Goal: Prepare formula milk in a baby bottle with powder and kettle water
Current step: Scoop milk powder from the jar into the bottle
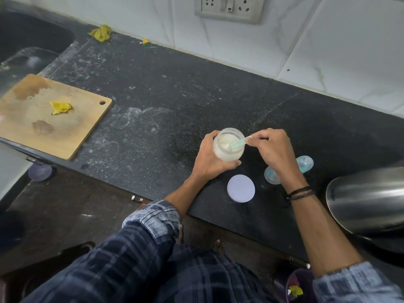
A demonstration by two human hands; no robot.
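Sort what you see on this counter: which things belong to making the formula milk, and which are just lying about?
Belong to the job: powder jar, gripped by the left hand; green scoop, pinched by the right hand; white lid; baby bottle; steel kettle.

Lying about: wooden cutting board; yellow scrap on it; crumpled yellow piece by the wall.

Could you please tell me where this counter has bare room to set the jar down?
The black stone counter between the wooden cutting board and the clear powder jar is bare. Crowded near the right hand: round white lid, pale blue bottle parts, steel kettle.
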